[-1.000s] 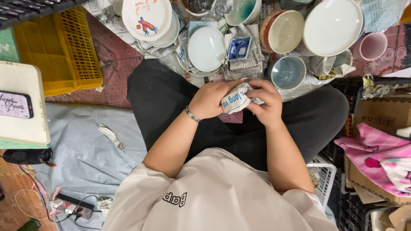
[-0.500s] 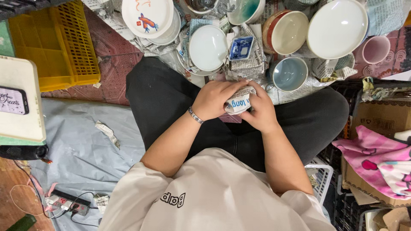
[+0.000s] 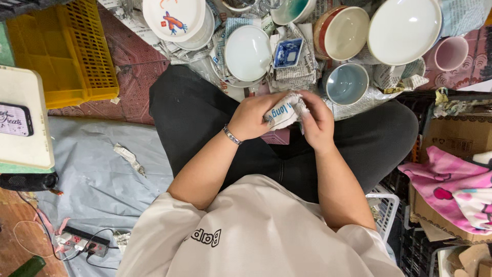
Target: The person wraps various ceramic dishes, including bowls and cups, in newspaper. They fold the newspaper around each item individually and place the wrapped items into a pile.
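Observation:
Both my hands hold a small bundle wrapped in printed newspaper (image 3: 285, 110) over my lap. My left hand (image 3: 252, 116), with a bracelet on its wrist, grips the bundle from the left. My right hand (image 3: 318, 121) closes on it from the right, its fingers pressing the paper. What the paper covers is hidden. Just beyond my hands lie a white plate (image 3: 247, 53), a small blue square dish (image 3: 287, 53) and a light blue bowl (image 3: 346, 83) on sheets of newspaper.
More dishes spread across the top: a painted white plate (image 3: 174, 18), a red-rimmed bowl (image 3: 342, 32), a large white plate (image 3: 404, 31), a pink cup (image 3: 450, 53). A yellow crate (image 3: 61, 56) stands at left, a cardboard box with pink cloth (image 3: 451, 179) at right, a power strip (image 3: 79, 241) on grey sheeting.
The hands have kept turning and folding the paper around the bundle; it sits more tightly between them, and my right fingers have shifted over its top.

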